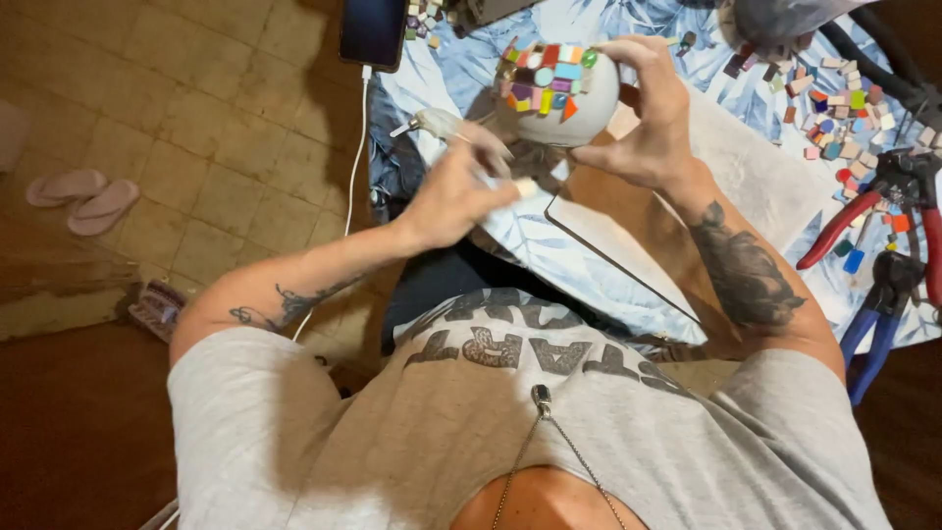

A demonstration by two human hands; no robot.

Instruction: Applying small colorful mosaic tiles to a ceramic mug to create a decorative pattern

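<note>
1. Right hand [653, 118] has its grip clamped around the round grey-white ball [557, 93], fingers curled over the top at about 1 o'clock of it and thumb tucked under, holding it up off the tabletop [746, 172].
2. Left hand [451, 191] comes in from 8 o'clock of the ball, fingertips pinched together on a small pale tile piece [527, 186], just below the ball's underside.
3. Progress, as I judge it: a patch of coloured mosaic tiles [545, 80] covers the upper left face of the ball, and the rest of the visible surface is bare, smooth and matte. So a start is made, most of the sphere is yet to be covered.
4. Those fixed tiles are little squares, rectangles and a triangle or two, glossy, in red, blue, green, yellow, purple and orange, set close with thin gaps.
5. Out at 2 o'clock, loose tiles [839, 93] lie scattered on the blue-and-white leaf-print cloth [530, 240], same hard, shiny chips.
6. Red-handled nippers [863, 211] and blue-handled pliers [878, 319] rest at 3 o'clock, rubbery handles.
7. At 11 o'clock a dark phone [373, 31] on a white cable [355, 147]; pink slippers [83, 196] on the worn tiled floor [196, 118] off at 9 o'clock.
</note>
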